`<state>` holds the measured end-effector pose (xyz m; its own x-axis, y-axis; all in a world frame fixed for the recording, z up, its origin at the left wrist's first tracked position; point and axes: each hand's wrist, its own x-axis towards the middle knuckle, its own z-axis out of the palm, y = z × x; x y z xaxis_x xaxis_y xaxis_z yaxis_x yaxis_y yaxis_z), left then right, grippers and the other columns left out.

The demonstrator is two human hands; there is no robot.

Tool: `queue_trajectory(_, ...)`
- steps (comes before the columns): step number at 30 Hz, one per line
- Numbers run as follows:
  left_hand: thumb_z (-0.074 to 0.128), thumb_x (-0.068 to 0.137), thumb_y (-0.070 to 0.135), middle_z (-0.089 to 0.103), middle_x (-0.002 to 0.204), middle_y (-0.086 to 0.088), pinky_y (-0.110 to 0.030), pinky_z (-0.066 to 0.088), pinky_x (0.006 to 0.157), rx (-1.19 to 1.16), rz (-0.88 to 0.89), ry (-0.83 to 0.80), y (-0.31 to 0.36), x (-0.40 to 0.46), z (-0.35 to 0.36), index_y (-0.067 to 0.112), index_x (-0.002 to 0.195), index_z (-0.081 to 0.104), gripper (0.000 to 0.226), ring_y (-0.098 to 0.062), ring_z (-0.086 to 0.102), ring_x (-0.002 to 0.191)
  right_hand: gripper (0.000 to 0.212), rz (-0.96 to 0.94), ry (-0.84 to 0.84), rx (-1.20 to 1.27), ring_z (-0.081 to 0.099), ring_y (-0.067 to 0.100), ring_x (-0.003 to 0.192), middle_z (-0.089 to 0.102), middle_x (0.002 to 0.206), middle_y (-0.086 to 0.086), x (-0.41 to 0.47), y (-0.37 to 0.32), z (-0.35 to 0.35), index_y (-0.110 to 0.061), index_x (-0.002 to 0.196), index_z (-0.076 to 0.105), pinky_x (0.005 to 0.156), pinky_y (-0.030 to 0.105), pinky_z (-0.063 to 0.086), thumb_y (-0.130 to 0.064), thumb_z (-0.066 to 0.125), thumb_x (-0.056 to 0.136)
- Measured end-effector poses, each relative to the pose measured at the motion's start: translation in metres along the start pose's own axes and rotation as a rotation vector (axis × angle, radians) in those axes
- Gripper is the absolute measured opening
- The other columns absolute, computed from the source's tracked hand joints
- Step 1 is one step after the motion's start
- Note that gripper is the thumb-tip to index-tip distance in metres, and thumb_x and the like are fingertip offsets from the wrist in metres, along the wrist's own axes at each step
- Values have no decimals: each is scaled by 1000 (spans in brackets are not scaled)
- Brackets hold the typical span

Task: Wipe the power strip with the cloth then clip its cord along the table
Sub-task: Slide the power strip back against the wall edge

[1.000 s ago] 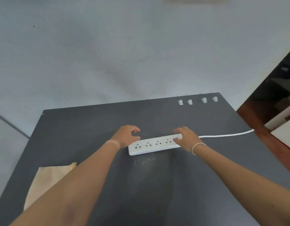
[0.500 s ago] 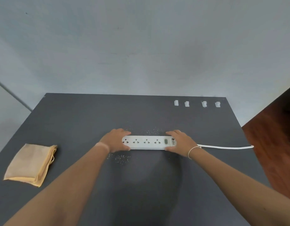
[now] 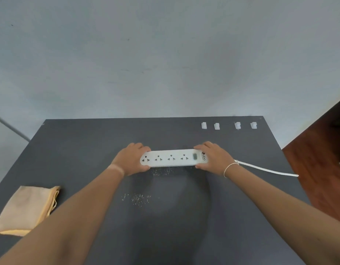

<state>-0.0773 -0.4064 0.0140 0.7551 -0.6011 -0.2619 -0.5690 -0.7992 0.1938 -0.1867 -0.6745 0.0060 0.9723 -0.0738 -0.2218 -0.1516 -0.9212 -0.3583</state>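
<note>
A white power strip (image 3: 172, 158) with several sockets lies across the middle of the dark grey table (image 3: 84, 142). My left hand (image 3: 131, 159) grips its left end and my right hand (image 3: 215, 158) grips its right end, where the switch is. Its white cord (image 3: 266, 170) runs from under my right wrist to the table's right edge. A folded yellow cloth (image 3: 24, 209) lies at the near left of the table, apart from both hands. Several small white cord clips (image 3: 228, 125) sit in a row near the far right edge.
Pale crumbs or dust (image 3: 137, 198) are scattered on the table in front of the strip, with another patch (image 3: 162, 171) just below it. A grey wall rises behind the table. Brown floor (image 3: 318, 165) shows past the right edge.
The strip has been turned to lie level and squared to me, and moved farther from me. Both hands have closed on its ends. The view has shifted, bringing the cloth fully into sight.
</note>
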Motion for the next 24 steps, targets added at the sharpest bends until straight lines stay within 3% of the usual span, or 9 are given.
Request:
queue_trajectory(4,64,77,40,52,122,0,-35,45,91,25,21,83,-1,27,-25,24,128,47,56,-23,45,116,65,9,51,3,51,25,117,42,135,0,25,3,-25,-28,133,39,93,37,45,-38,68,76)
queue_trajectory(12,64,76,40,52,123,2,-34,45,91,22,-8,139,-20,78,-50,25,127,48,55,-22,44,117,67,-32,76,92,50,26,116,40,134,5,89,12,-47,-20,138,36,98,31,40,-23,66,78)
queue_trajectory(19,65,77,40,51,127,2,-35,46,93,28,-30,103,-43,124,-47,24,131,45,60,-21,44,117,57,-13,72,186,56,26,105,44,129,2,138,28,-37,-20,124,44,92,39,48,-23,71,74)
queue_trajectory(24,65,77,40,51,127,3,-33,45,94,3,-46,32,-53,149,-33,26,131,46,59,-20,44,117,57,-10,21,201,55,25,109,45,132,0,162,41,-21,-21,126,43,95,42,48,-28,70,76)
